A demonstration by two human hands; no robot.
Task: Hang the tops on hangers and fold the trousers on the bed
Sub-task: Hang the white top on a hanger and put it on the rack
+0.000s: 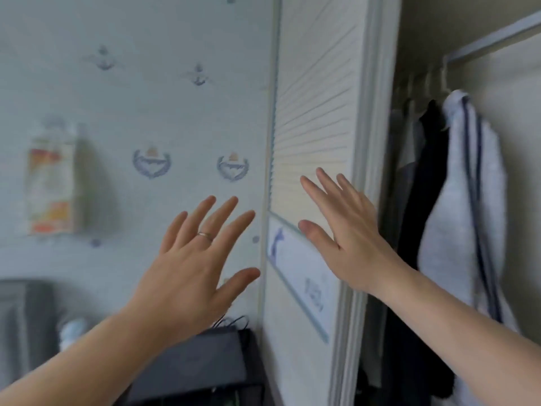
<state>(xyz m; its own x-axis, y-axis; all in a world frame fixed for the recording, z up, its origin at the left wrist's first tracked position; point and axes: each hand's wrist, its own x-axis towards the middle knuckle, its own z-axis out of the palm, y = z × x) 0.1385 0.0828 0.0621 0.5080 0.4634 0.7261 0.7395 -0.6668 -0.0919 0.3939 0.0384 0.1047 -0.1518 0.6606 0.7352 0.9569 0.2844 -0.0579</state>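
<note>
My left hand is raised in front of the patterned wall, fingers spread and straight, a ring on one finger, holding nothing. My right hand is lifted with straight fingers in front of the white louvred closet door, empty as well. Inside the open closet at the right, a light grey top with dark stripes hangs from the rail. Beside it hangs a black garment, with other clothes further left in shadow. No trousers or bed are in view.
The wall carries pale wallpaper with blue emblems and a colourful hanging item. A dark grey box or bag sits low in the middle, under my left forearm. A grey shape lies at the lower left.
</note>
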